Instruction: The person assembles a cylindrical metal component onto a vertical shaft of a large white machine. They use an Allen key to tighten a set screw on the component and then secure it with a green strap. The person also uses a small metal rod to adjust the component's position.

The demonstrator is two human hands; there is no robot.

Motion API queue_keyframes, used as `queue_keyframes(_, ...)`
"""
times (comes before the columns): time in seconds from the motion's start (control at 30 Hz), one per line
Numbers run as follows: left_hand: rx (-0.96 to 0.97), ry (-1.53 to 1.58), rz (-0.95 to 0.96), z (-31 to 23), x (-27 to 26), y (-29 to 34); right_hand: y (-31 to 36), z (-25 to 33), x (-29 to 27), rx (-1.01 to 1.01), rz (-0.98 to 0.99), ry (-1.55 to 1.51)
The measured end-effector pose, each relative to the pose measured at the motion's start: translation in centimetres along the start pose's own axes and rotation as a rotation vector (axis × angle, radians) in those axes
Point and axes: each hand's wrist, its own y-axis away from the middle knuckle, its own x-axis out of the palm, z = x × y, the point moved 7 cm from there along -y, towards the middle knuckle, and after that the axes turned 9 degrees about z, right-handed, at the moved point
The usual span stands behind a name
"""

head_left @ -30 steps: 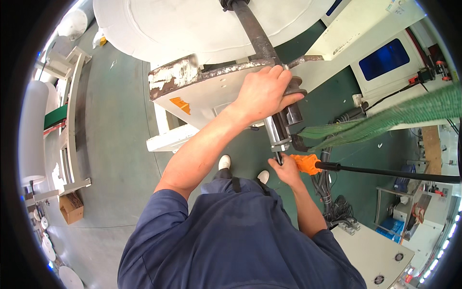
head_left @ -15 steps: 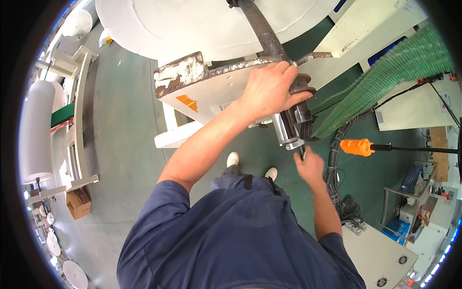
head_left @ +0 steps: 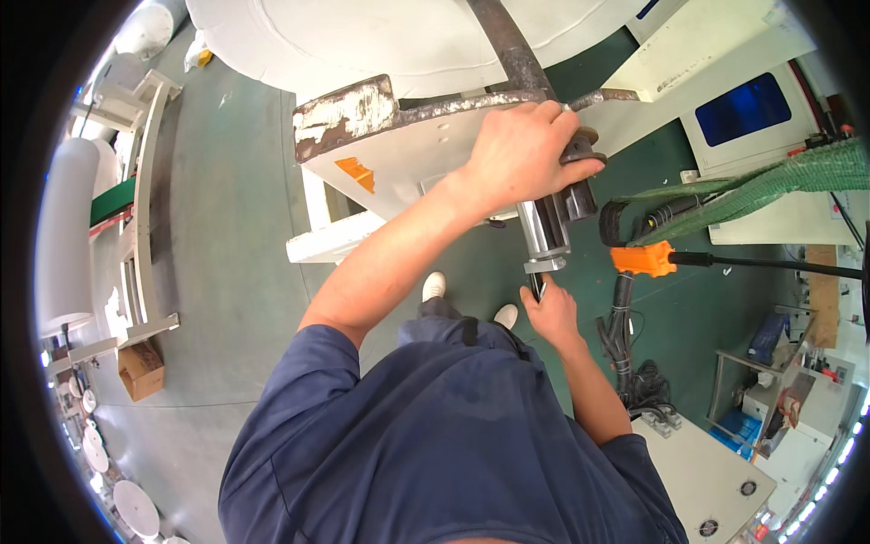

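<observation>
Here, left grip [head_left: 521, 156] curled over shaft [head_left: 513, 43], right grip [head_left: 554, 314] clasping rod [head_left: 536, 283]

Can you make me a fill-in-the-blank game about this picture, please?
1. The big white roll is nearer the person's ____ hand than the right hand, which holds a slim rod.
2. The wide strap is coloured ____.
3. The orange controller has a ____ cable.

Missing words: left; green; black.
</observation>
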Motion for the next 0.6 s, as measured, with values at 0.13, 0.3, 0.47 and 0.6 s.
queue_keyframes(0.13,-0.067,0.072,-0.005,1.0,-0.2,1.3,0.4,-0.4,-0.7,0.045,-0.002,0.146)
queue_keyframes(0.3,-0.082,0.090,0.028,1.4,0.1,3.0,0.3,-1.8,-1.2,0.048,-0.095,0.148)
queue_keyframes(0.47,-0.066,0.139,0.020,1.6,0.1,3.1,1.0,-3.9,-5.4,0.110,-0.229,0.172)
queue_keyframes(0.6,-0.052,0.126,-0.005,1.7,0.4,3.4,3.9,0.5,-9.4,0.062,-0.089,-0.019)
